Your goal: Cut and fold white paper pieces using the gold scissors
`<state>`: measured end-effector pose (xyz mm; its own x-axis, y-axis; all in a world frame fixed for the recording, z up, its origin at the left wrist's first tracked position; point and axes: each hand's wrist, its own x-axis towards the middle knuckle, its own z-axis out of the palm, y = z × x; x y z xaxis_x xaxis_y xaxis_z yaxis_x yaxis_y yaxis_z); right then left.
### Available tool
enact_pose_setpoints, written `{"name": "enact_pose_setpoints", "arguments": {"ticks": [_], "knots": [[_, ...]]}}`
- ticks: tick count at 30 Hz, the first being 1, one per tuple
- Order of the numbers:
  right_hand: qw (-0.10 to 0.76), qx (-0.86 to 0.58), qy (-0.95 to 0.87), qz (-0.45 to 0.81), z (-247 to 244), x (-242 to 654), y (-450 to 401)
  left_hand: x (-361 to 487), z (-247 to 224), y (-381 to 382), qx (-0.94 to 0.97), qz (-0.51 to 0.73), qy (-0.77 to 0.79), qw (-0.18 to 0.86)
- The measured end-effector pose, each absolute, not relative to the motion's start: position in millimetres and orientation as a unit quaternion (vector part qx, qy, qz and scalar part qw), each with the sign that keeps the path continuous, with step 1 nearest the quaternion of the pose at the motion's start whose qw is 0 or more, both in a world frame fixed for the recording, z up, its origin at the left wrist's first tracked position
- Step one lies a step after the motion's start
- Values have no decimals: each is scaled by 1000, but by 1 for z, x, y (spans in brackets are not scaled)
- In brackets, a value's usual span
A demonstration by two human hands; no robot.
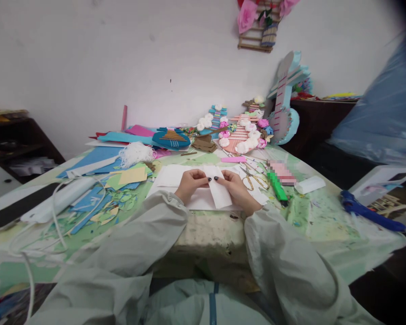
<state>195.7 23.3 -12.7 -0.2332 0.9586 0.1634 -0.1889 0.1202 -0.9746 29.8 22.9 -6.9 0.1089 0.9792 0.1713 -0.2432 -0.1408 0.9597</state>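
Note:
Both hands pinch one folded strip of white paper [220,192] above the middle of the table. My left hand [192,183] holds its left edge between thumb and fingers. On the other side, my right hand [235,187] has its thumb on the strip, close to the left thumb, with the fingers curled behind. Beneath the hands lie more white sheets [170,175]. Gold-handled scissors [253,178] rest just right of my right hand, on white paper.
A green cutter [277,187] and a blue glue gun [368,212] lie at the right. Paper scraps [116,205], white yarn [137,154] and a white cable [55,212] are at the left. Paper-craft instruments [241,135] stand along the wall.

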Motion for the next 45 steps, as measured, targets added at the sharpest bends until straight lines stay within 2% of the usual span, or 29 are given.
{"name": "enact_pose_setpoints", "arguments": {"ticks": [21,31,45], "knots": [[499,-322,-570,568,-21,200,30,27,-9,25,525,574,357,517],[501,-322,-574,563,-14,198,25,28,-8,26,517,556,357,544],[499,-314,-581,561,-13,198,25,26,-4,23,577,560,355,477]]}}
